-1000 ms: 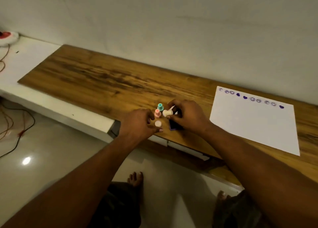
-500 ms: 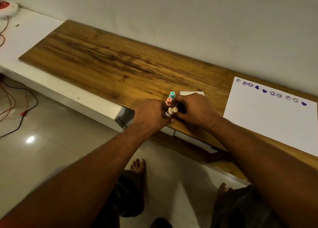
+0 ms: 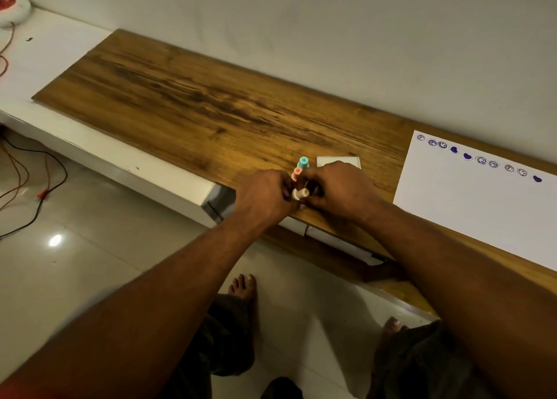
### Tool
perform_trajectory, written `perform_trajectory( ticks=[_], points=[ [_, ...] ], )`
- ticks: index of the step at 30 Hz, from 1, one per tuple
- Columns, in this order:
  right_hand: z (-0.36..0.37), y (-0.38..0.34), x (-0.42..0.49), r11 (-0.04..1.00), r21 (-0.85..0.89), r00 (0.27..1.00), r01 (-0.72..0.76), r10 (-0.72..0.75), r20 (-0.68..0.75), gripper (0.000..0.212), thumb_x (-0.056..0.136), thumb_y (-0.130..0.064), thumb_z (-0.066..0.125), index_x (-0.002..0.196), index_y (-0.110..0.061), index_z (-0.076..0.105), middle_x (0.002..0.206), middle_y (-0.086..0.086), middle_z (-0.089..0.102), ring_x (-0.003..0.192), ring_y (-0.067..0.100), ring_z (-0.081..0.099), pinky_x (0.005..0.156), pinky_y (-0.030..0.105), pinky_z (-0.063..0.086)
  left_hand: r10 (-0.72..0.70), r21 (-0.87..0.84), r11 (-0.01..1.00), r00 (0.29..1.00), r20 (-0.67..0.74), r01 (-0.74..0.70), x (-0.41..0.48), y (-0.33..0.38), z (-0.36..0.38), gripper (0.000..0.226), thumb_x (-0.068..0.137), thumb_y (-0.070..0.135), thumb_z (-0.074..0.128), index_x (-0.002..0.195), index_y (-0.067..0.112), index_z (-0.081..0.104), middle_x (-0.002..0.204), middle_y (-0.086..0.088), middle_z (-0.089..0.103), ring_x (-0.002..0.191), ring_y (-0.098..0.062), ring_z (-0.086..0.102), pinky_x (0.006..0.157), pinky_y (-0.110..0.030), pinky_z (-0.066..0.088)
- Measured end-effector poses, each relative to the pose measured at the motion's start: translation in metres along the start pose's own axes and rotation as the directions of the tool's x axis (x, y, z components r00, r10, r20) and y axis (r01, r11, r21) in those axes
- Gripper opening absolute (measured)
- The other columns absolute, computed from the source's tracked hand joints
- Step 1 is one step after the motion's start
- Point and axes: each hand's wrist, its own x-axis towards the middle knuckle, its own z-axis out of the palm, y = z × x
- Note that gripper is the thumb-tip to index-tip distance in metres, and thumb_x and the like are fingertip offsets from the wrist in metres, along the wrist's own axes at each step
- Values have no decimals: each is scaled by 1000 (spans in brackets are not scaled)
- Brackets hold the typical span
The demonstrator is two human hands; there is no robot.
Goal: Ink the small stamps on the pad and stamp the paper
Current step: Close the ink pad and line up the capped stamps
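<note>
My left hand [image 3: 265,196] and my right hand [image 3: 339,187] meet at the front edge of the wooden board [image 3: 187,103]. Fingers of both close on a small white stamp [image 3: 300,193], which lies tilted between them. Just behind the hands stand a teal stamp [image 3: 303,162] and a pink stamp [image 3: 297,173], both upright. A white square lid [image 3: 339,160] shows behind my right hand. The ink pad is hidden under my right hand. To the right lies the white paper [image 3: 470,211], with a row of purple prints [image 3: 479,160] along its far edge.
The board rests on a white ledge [image 3: 60,52] against a pale wall. A red and white object [image 3: 12,8] with wires sits at the far left. Cables lie on the tiled floor [image 3: 45,248], and my feet and knees are below.
My hands have come together around the white stamp. The view has shifted, so the board and paper now sit further right. The dark ink pad, seen one second ago, is now covered.
</note>
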Motion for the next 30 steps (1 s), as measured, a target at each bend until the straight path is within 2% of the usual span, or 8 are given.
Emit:
perform_trajectory(
  ticks=[5,8,13,16,19,23,26,30],
  points=[
    [0,-3,3,997,-65,999,30,-28,42,31,94,-46,66,122,-33,68,102,-2,72,92,17,65,71,31,51,1,16,1000,1000,4,-1,0,2,-1,40,80,53,84,111,30,73,93,11,73,84,-5,66,77,-28,55],
    [-1,-9,7,997,-65,996,33,-27,84,24,98,-38,60,119,-29,68,108,2,71,97,19,65,81,38,56,11,30,1000,1000,0,-11,0,3,-3,38,82,51,83,111,28,75,92,10,73,84,-7,66,74,-28,55],
    [4,-12,11,994,-91,991,56,-45,128,24,104,-28,55,125,-21,64,122,6,67,112,21,63,95,37,53,28,81,996,999,-20,-26,-1,4,-4,37,84,55,78,109,28,75,90,8,73,81,-9,65,70,-28,52],
    [5,-11,9,999,-44,991,31,-25,128,22,104,-29,55,121,-21,66,117,6,69,105,20,64,91,36,53,35,102,994,999,-30,-32,-2,5,-4,36,84,56,78,109,30,76,89,10,73,79,-8,64,67,-26,47],
    [6,-8,7,997,64,991,-41,33,127,26,100,-32,61,121,-20,69,110,4,71,96,18,65,83,34,54,33,94,995,999,-33,-30,-2,4,-5,35,82,54,79,108,32,77,87,11,74,79,-6,67,67,-26,50],
    [8,0,3,953,267,984,-142,107,139,36,90,-29,76,125,-22,70,91,-10,67,76,1,58,64,15,41,38,91,995,998,-44,-33,-2,4,-3,35,81,55,79,108,33,77,84,12,73,76,-5,65,60,-24,44],
    [-3,10,-2,905,387,982,-176,131,138,39,87,-24,79,124,-26,70,86,-12,68,73,1,63,61,10,44,34,101,995,998,-59,-28,-1,3,-4,33,81,54,79,106,33,77,82,13,73,75,-5,64,59,-24,42],
    [-20,37,-3,891,387,969,-235,244,27,18,85,-34,82,101,-32,73,92,-19,67,85,7,65,63,17,45,21,108,994,998,-53,-16,1,1,-4,35,84,54,77,112,33,76,89,13,74,81,-6,66,65,-26,47]
  ],
)
